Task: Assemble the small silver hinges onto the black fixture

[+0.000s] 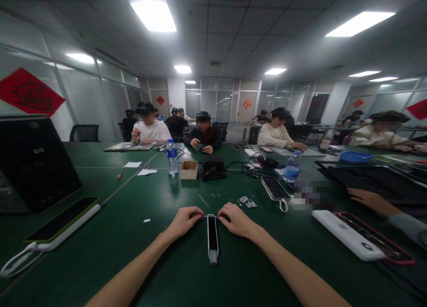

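Note:
A slim, long device [212,236] with a black face, white edges and a grey near end lies on the green table in front of me, pointing away. At its far end is a small pale loop or strip, too small to make out. My left hand [185,220] rests on the table to the left of that far end, thumb and fingers pinched together. Mirroring it on the right, my right hand [234,219] is pinched too, fingertips close to the same end. What lies between the fingertips of either hand is hidden.
Small metal pieces [247,202] lie beyond my right hand. Farther off stand a cardboard box [189,170], a black box [213,166] and water bottles [172,158]. Phones [275,188] and a white power bank [347,236] lie about. At right a co-worker's hand [370,201] touches a black panel.

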### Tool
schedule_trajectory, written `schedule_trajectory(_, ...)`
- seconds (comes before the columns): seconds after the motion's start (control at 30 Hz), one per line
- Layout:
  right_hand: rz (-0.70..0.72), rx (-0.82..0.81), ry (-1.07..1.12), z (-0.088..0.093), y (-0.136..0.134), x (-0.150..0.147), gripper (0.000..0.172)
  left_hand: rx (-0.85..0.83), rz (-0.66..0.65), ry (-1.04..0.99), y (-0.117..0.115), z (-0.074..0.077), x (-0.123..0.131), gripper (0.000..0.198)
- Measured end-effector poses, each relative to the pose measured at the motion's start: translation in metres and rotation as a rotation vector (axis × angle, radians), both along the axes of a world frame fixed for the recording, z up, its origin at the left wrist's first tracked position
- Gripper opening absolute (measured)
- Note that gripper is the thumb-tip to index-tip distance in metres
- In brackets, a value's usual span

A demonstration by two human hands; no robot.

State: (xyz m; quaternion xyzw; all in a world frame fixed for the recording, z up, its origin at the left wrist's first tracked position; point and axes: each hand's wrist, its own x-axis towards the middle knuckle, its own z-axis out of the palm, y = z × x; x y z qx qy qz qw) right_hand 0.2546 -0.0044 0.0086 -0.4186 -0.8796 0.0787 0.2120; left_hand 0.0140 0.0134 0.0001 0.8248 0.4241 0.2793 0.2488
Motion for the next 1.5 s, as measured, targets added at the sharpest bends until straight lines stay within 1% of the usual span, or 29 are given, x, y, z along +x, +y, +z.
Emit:
schedule_trajectory(0.2, -0.002, -0.005, -0.002, -0.006, 0.004, -0.001, 0.015, -0.021, 0.067, -0.012, 0.000, 0.002, 0.004, 0.019)
schedule_trajectory(0.37, -0.009, -0.045, 0.002, -0.003, 0.002, -0.001, 0.017, -0.004, 0.079, 0.006, -0.003, 0.006, 0.004, 0.020)
schedule_trajectory(0.5, -0.020, -0.061, 0.003, 0.000, -0.001, -0.001, 0.019, -0.028, 0.074, 0.024, -0.005, 0.009, 0.004, 0.023)
schedule_trajectory(0.77, -0.031, -0.065, 0.010, 0.003, -0.003, -0.004, 0.019, -0.008, 0.075, 0.022, -0.002, 0.003, 0.003, 0.024)
schedule_trajectory(1.03, -0.079, -0.079, 0.069, -0.001, -0.003, -0.008, 0.014, 0.034, 0.066, 0.046, -0.010, 0.003, 0.014, 0.017)
schedule_trajectory(1.23, -0.042, -0.078, 0.039, -0.001, 0.000, -0.003, 0.016, 0.049, 0.046, 0.011, -0.009, 0.002, 0.014, 0.015)
schedule_trajectory(1.37, -0.002, -0.106, 0.015, 0.001, 0.002, 0.002, 0.020, 0.036, 0.036, 0.009, -0.007, 0.002, 0.012, 0.017)
schedule_trajectory(1.5, 0.007, -0.100, 0.020, 0.001, 0.002, 0.001, 0.021, -0.004, 0.056, 0.007, -0.007, 0.003, 0.012, 0.018)
